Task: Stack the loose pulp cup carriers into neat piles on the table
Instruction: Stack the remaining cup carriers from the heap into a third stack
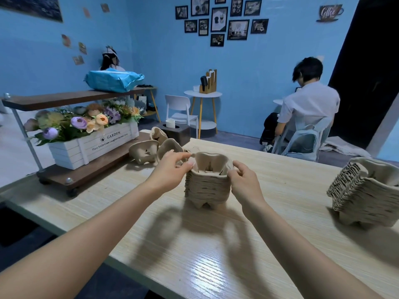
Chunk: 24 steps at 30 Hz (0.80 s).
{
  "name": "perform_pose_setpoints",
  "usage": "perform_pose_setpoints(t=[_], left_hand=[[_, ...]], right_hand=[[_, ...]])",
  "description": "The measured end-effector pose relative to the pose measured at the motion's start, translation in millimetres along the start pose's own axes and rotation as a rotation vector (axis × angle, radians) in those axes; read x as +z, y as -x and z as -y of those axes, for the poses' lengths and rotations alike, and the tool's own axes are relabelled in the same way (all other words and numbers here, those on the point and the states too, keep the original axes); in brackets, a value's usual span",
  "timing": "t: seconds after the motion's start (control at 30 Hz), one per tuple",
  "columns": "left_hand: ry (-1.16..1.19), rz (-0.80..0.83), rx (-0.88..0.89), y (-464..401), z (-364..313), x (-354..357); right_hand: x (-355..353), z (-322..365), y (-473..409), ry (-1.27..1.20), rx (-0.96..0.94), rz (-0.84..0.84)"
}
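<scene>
Shelf unit [71,100]: stands at the table's left edge with a flower crate [95,145] on its lower board, out of the working area.
Loose carriers [151,151]: a few lie tipped on their sides near the table's far left corner, just beyond the left hand, probably waiting to be added.
Left hand [172,171]: fingers pinch the left rim of the top carrier [212,164], seemingly to square it on the pile.
Middle pile [207,186]: stands upright near the centre of the table [216,266], between both hands, its layers nested evenly.
Right hand [244,180]: fingers curl on the pile's right rim, steadying that side so the top carrier seats straight.
Right pile [364,193]: rests near the table's right edge, well apart, leaning slightly and apparently finished.
</scene>
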<state>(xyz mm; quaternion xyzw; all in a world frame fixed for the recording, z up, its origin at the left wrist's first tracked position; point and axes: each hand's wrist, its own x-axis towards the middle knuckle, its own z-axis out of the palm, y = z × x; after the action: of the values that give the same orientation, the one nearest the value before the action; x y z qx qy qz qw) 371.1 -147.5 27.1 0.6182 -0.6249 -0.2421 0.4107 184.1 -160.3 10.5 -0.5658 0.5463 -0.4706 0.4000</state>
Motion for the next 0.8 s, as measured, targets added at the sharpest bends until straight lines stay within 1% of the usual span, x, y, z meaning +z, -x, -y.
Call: perform_pose_setpoints(t=[0.13,0.2,0.4,0.53,0.8], left_hand=[[0.323,0.092,-0.113,18,6,5],[0.404,0.094,-0.133,22,7,9],[0.506,0.107,-0.109,14,0,29],[0.539,0.125,-0.086,1,-8,50],[0.512,0.204,-0.024,-33,-12,77]], right_hand=[[5,-4,0,-0.065,0.038,0.054],[8,-5,-2,-0.093,0.042,0.036],[-4,-10,-13,-0.128,0.014,-0.067],[-20,-16,-25,-0.099,0.010,-0.146],[-38,-23,-49,-0.093,0.013,-0.292]])
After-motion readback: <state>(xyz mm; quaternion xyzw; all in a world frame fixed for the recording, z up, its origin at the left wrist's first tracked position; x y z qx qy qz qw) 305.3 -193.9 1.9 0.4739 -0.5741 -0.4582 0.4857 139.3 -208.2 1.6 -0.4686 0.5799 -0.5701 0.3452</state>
